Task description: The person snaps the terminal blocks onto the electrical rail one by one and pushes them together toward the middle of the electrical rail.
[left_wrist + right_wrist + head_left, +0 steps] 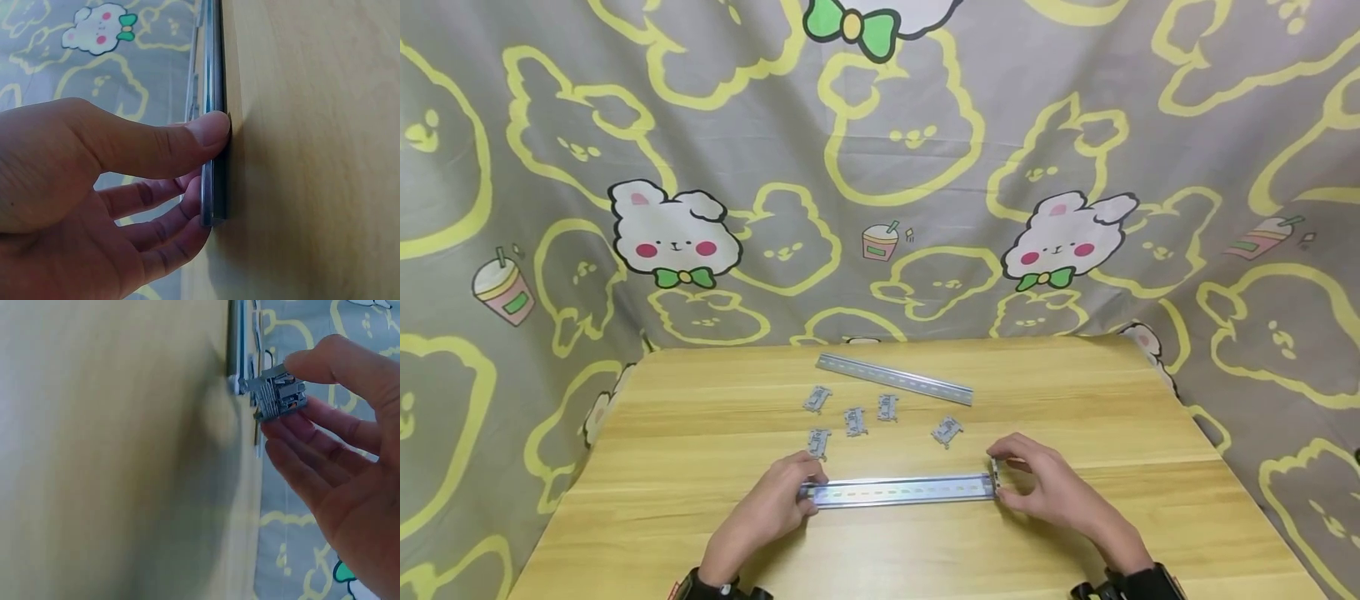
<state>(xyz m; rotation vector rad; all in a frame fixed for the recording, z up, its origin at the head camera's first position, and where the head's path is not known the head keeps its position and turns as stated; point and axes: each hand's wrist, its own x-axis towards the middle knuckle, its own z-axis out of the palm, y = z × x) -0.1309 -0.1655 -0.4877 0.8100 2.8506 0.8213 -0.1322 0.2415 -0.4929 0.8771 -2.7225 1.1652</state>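
Observation:
A slotted metal DIN rail (pixel 902 492) lies lengthwise from left to right near the front of the table. My left hand (pixel 778 498) grips its left end, the thumb (pixel 209 130) on the near edge and the fingers curled at the far side. At the other end, my right hand (pixel 1048 485) pinches a small grey terminal block (pixel 282 395) between thumb and fingers. The block stands upright across the rail's right end, its foot right at the rail in the right wrist view.
Beyond the hands, several loose grey terminal blocks (pixel 854 422) lie scattered on the wooden table (pixel 700 417). A second DIN rail (pixel 895 379) rests at a slant behind them. A patterned grey curtain (pixel 917 292) hangs round the table's back and sides.

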